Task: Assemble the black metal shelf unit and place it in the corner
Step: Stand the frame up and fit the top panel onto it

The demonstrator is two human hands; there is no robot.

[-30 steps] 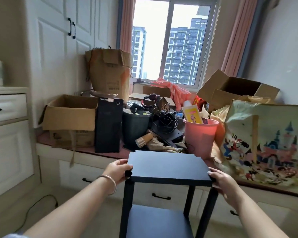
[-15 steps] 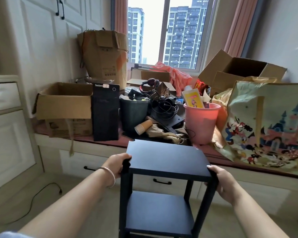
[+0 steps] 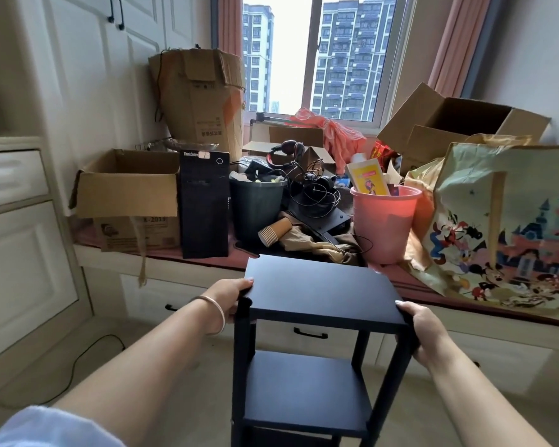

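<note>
Two hands carry one assembled piece of furniture; the list runs from the biggest thing down.

1. Window seat (image 3: 188,258): it spans the middle of the frame under the window and is piled with clutter, so it serves as a dumping ledge and leaves no room for the shelf.
2. Cardboard boxes (image 3: 128,191): one lies open at middle left and a taller one stands behind it, pushed back against the white cupboards.
3. Cartoon-print bag (image 3: 510,227): it leans at the right edge of the frame on the seat.
4. Black shelf unit (image 3: 320,288): at lower centre, upright, its top board level and a lower board visible beneath. It looks fully put together, so the step in hand is probably carrying it to its corner. Whether its feet touch the floor cannot be told, as they are cut off by the frame.
5. Pink bin (image 3: 384,221) and dark bin (image 3: 255,204): both stand on the seat just behind the shelf's far edge, stuffed with odds and ends.
6. Left hand (image 3: 228,296): its fingers curl around the top board's left edge near the leg, gripping it.
7. Right hand (image 3: 425,330): its fingers wrap the near right corner, also gripping. Holding opposite sides keeps the unit balanced and upright.
8. Paper cup (image 3: 275,230): it lies on its side among cables.
</note>
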